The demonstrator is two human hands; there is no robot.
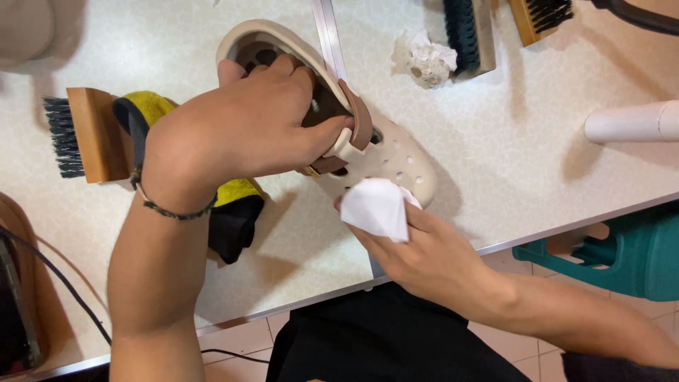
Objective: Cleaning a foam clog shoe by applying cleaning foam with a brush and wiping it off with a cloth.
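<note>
My left hand (pixel 240 131) grips a cream clog shoe (pixel 396 163) with a brown heel strap, fingers curled into its opening, holding it tilted above the white table (pixel 495 177). My right hand (pixel 417 247) holds a folded white tissue (pixel 375 206) and presses it against the side of the clog near the toe. A braided bracelet circles my left wrist.
A wooden brush with black bristles (pixel 81 134) and a yellow-and-black cloth (pixel 233 205) lie left of the shoe. A crumpled tissue (pixel 426 60), two more brushes (pixel 467 32) at the far edge and a white cylinder (pixel 629 122) lie right. A teal stool (pixel 622 255) stands below the table edge.
</note>
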